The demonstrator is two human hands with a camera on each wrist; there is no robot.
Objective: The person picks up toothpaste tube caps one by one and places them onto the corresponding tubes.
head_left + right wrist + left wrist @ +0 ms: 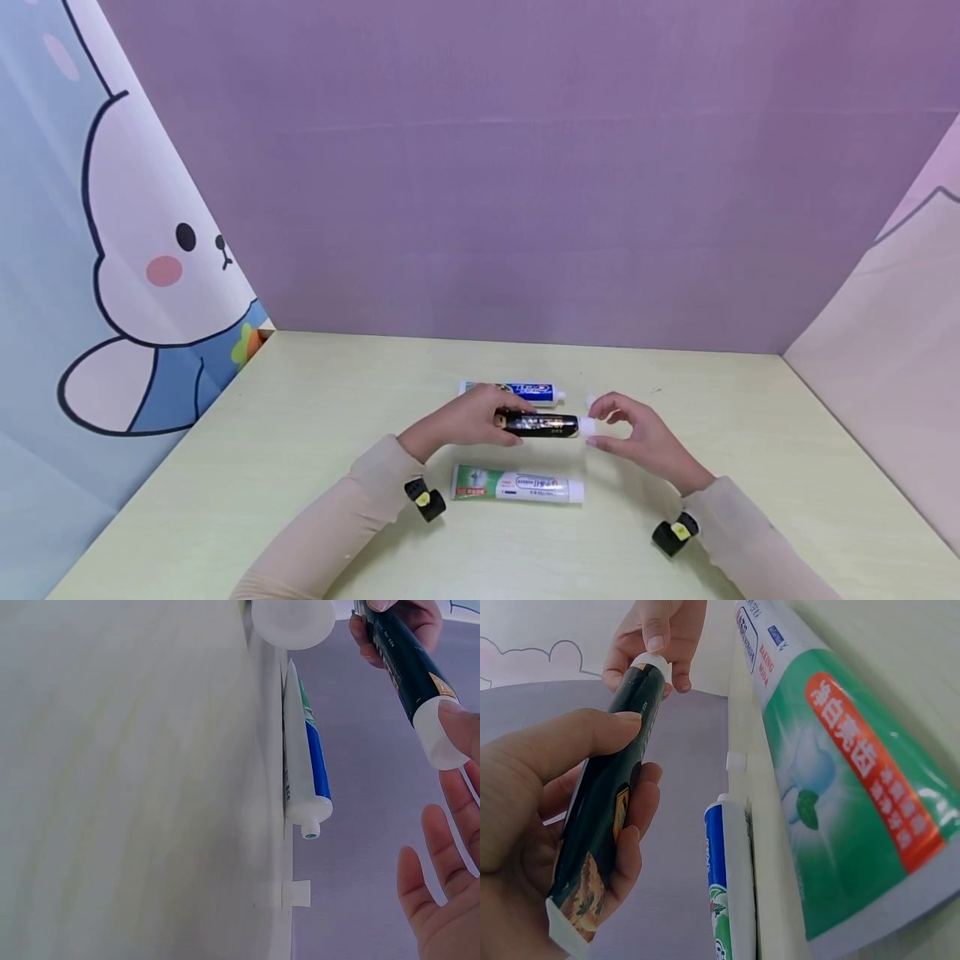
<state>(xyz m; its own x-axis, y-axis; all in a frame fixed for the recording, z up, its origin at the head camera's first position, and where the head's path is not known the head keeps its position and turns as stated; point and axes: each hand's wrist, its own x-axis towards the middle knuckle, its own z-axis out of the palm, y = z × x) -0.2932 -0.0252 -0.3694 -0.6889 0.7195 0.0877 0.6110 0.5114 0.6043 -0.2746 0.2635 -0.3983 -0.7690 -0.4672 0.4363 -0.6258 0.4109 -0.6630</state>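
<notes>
My left hand (468,419) grips a black toothpaste tube (543,426), holding it up off the table with its thumb along the top. The tube's white cap (587,427) points right. Around that cap are the thumb and fingertips of my right hand (645,433); in the right wrist view the thumb (459,727) lies on it, and the other fingers are spread below. Behind the left hand lies a blue, white and green toothpaste tube (536,393) with its nozzle (310,831) bare. A loose white cap (300,893) lies to its right.
A green and white toothpaste tube (517,486), capped, lies on the pale table (300,508) nearer the body. A purple partition (525,183) rises at the back. Printed cloth panels (135,250) stand on either side.
</notes>
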